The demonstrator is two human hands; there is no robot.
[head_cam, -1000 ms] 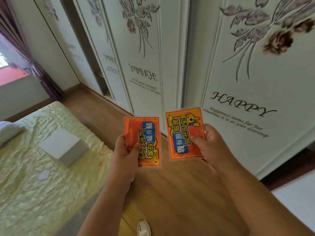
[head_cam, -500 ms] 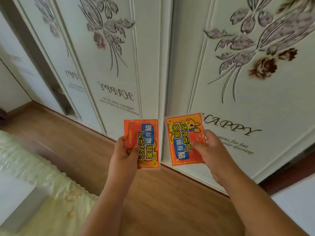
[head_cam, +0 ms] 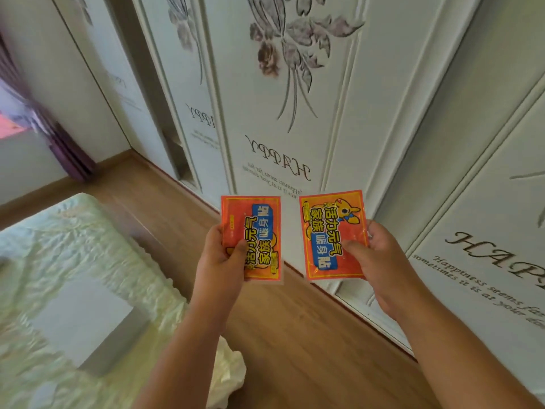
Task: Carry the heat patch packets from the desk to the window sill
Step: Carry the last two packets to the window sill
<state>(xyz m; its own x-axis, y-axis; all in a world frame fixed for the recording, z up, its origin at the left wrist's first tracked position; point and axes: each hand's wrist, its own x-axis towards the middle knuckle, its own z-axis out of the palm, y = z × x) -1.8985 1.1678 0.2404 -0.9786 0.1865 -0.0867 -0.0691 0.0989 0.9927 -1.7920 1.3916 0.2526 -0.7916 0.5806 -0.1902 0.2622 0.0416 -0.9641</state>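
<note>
Packets: two orange heat patch packets are held up in front of the body, side by side and a little apart, above the wooden floor (head_cam: 309,335).
Left packet (head_cam: 250,237): the left hand (head_cam: 221,261) grips it at the lower left corner, with the thumb on the printed front and the fingers behind.
Right packet (head_cam: 333,234): the right hand (head_cam: 380,267) pinches it at the right edge, thumb on the front, the other fingers hidden behind.
Handling: I judge both packets light, thin and a little flexible. The glossy film could be slippery, so a pinch well inside the edge seems safer than one at the very corner. They do not look fragile.
Progress: the packets are away from the desk and not yet at the window sill. Neither desk nor sill is clearly in view.
Wardrobe (head_cam: 295,113): white doors with a flower pattern and the word HAPPY stand just behind the packets.
Bed (head_cam: 73,246): it is at the left with a pale crinkled cover, and a white box (head_cam: 85,320) lies on it.
Curtain (head_cam: 67,149): purple, at the far left beside a bright opening, probably the window.
Way: the strip of floor between bed and wardrobe looks open. The bed corner is the nearest thing to walk around.
</note>
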